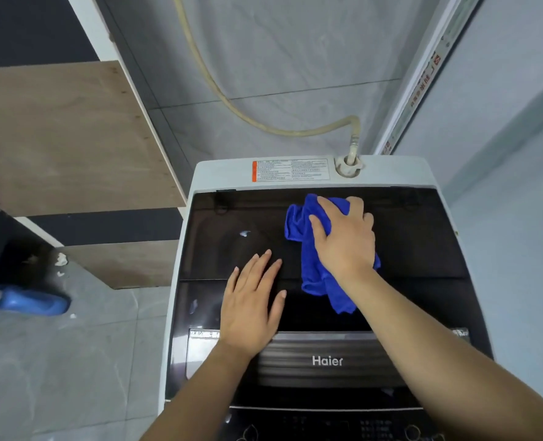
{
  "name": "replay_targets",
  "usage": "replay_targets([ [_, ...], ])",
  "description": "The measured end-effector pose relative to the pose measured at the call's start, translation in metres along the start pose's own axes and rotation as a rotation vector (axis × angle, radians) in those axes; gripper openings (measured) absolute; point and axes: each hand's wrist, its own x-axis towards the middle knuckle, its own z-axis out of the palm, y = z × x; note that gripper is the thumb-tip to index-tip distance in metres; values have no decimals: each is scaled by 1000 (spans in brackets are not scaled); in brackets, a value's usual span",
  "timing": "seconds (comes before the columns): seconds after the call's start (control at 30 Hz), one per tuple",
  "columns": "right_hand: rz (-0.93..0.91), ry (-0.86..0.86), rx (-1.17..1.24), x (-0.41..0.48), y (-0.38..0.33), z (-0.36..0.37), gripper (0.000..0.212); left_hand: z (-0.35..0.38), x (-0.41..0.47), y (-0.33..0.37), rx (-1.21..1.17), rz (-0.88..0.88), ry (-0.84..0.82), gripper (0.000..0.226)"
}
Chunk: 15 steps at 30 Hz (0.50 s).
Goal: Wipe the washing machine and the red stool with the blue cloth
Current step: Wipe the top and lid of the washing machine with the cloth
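A top-loading washing machine (pixel 219 173) with a white body and a dark glass lid fills the middle of the view. The blue cloth (pixel 308 259) lies crumpled on the lid, right of centre. My right hand (pixel 346 237) presses flat on the cloth, fingers spread towards the back of the lid. My left hand (pixel 251 307) rests flat and empty on the lid's front left part, just beside the cloth. The red stool is not in view.
A beige hose (pixel 232 103) runs down the grey tiled wall into the inlet at the machine's back right. Wooden shelves (pixel 72 138) stand to the left. A blue slipper (pixel 31 302) lies on the floor at the left. A wall stands close on the right.
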Motion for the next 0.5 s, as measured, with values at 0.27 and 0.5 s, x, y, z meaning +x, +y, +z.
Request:
replay_targets([
  [0.27,-114,41,-13,-36,14,3,41,-1,-2,-1,-17,-91,52,47],
  [0.5,-21,27,13,42,-16,14,45,-1,-3,-1,-45,-87,64,45],
])
